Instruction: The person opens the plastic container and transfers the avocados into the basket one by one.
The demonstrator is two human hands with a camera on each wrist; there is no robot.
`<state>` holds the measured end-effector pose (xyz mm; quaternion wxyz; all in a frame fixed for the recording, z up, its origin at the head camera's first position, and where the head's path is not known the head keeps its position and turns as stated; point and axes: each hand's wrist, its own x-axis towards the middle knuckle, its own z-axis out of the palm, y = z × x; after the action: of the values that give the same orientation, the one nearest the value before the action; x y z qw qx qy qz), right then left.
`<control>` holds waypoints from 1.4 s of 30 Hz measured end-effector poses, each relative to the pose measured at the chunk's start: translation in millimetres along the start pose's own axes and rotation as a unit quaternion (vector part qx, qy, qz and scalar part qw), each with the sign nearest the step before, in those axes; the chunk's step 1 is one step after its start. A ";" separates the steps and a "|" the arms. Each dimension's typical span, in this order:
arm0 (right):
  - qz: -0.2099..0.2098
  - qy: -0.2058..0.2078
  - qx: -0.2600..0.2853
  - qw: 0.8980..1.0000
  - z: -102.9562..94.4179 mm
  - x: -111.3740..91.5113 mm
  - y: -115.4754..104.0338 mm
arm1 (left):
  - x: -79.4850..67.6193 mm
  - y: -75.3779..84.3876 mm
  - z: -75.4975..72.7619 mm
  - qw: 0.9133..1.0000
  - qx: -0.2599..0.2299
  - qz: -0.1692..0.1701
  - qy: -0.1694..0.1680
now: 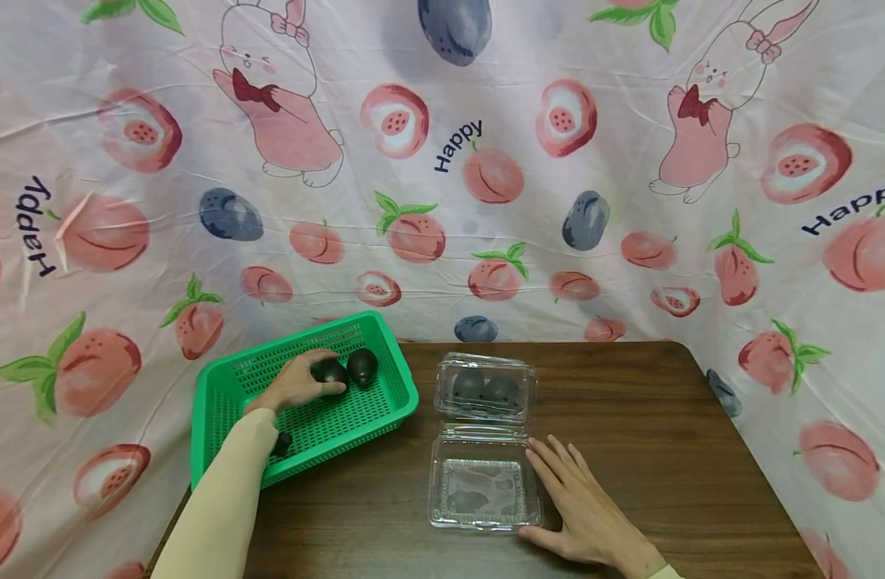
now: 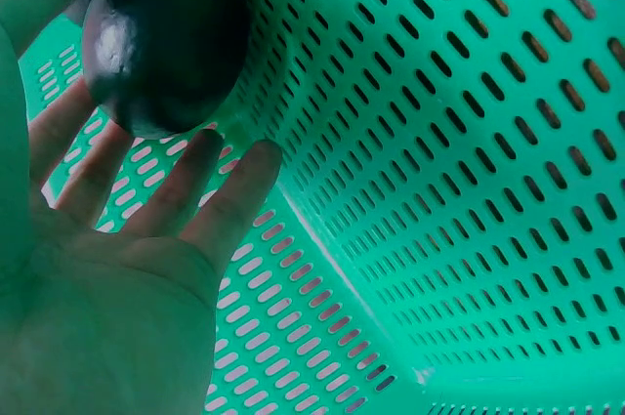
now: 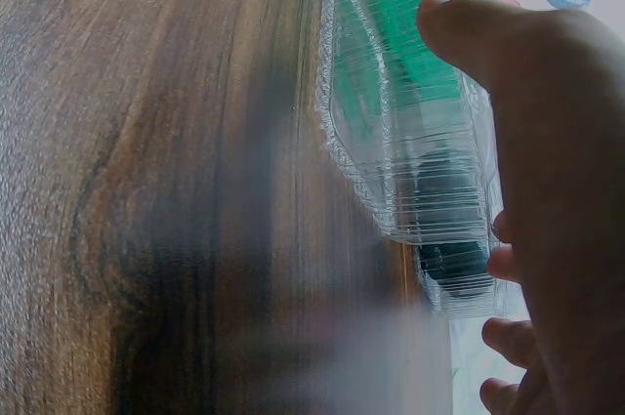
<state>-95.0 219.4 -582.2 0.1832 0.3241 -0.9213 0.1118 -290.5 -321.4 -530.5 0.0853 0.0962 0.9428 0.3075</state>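
My left hand [image 1: 302, 379] reaches into the green basket [image 1: 404, 402] and holds a dark, glossy round fruit [image 1: 330, 373] between thumb and fingers. In the left wrist view that fruit [image 2: 166, 39] is near the fingertips, with the outer fingers spread beneath it. A second dark fruit [image 1: 362, 367] lies beside it. My right hand [image 1: 583, 507] rests at the right side of a clear hinged plastic box [image 1: 436, 490], fingers extended. The box is unfolded, and two dark fruits [image 1: 469, 388] show through its far half.
Another dark thing [image 1: 281, 443] in the basket is partly hidden by the left forearm. Basket and box stand on a brown wooden table [image 1: 616, 402]. A fruit-and-rabbit patterned cloth [image 1: 514, 217] hangs behind and at both sides.
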 end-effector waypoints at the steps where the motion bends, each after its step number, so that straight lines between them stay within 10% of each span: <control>1: 0.000 0.001 0.000 1.000 0.0 0.1 -0.2 | -0.3 -0.2 -0.4 1.000 0.002 0.001 0.000; 42: -0.010 0.011 0.002 1.000 -0.3 1.0 0.8 | -23.2 30.4 -13.6 0.997 0.070 0.030 0.003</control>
<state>-96.2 219.5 -581.5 0.1934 0.3326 -0.9157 0.1157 -267.2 -310.3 -499.2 0.0662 0.1290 0.9589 0.2439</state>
